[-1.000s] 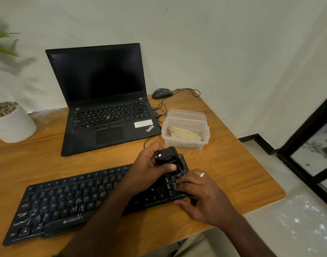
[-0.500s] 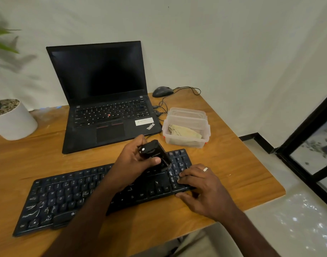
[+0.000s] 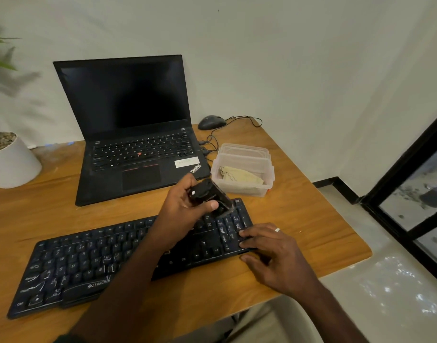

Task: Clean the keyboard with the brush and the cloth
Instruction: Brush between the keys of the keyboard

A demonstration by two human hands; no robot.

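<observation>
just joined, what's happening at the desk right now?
A person is cleaning a black keyboard on a wooden desk. The left hand grips a small black brush, held at the keyboard's far right corner over the number pad. The right hand rests its fingers on the keyboard's right end, apparently steadying it. The cloth lies unused in a clear plastic container just behind. An open laptop with a dark screen sits further back.
</observation>
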